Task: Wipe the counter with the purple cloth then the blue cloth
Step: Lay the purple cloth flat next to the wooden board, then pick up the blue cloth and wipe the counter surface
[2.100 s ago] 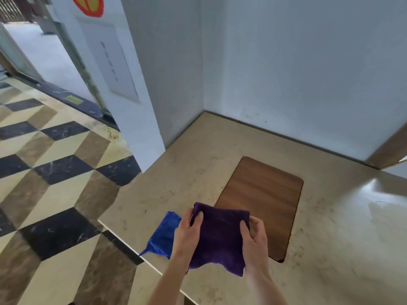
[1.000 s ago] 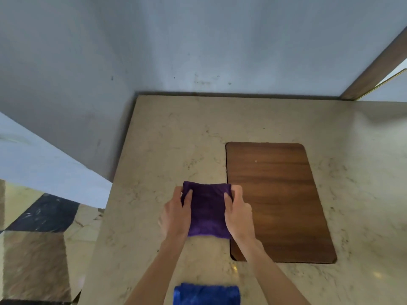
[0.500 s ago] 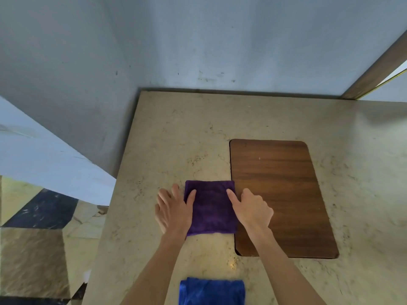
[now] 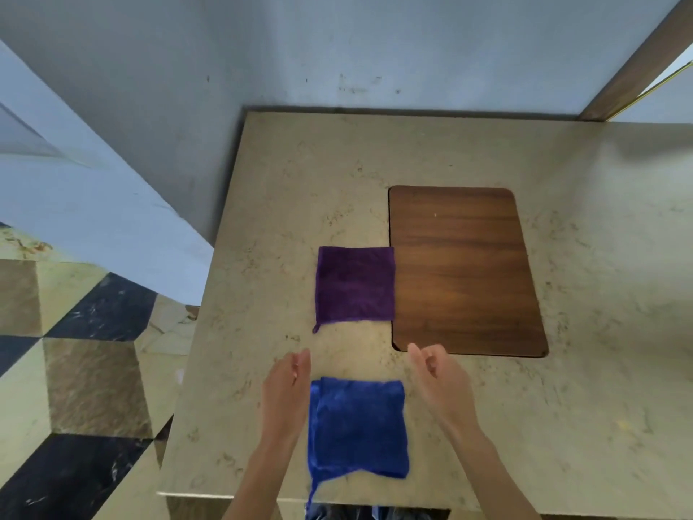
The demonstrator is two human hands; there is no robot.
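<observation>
The purple cloth lies flat and folded square on the beige stone counter, its right edge against the wooden board. The blue cloth lies folded nearer me, by the counter's front edge, with a corner loop hanging over it. My left hand hovers at the blue cloth's upper left corner, fingers apart, holding nothing. My right hand hovers at its upper right corner, fingers loosely curled and empty. Both hands are clear of the purple cloth.
A brown wooden board is set into the counter right of the purple cloth. Grey walls close off the back and left sides. The counter's left edge drops to a patterned tile floor.
Both hands have let go of the purple cloth and drawn back toward me, now flanking the blue cloth. The purple cloth stays flat beside the board.
</observation>
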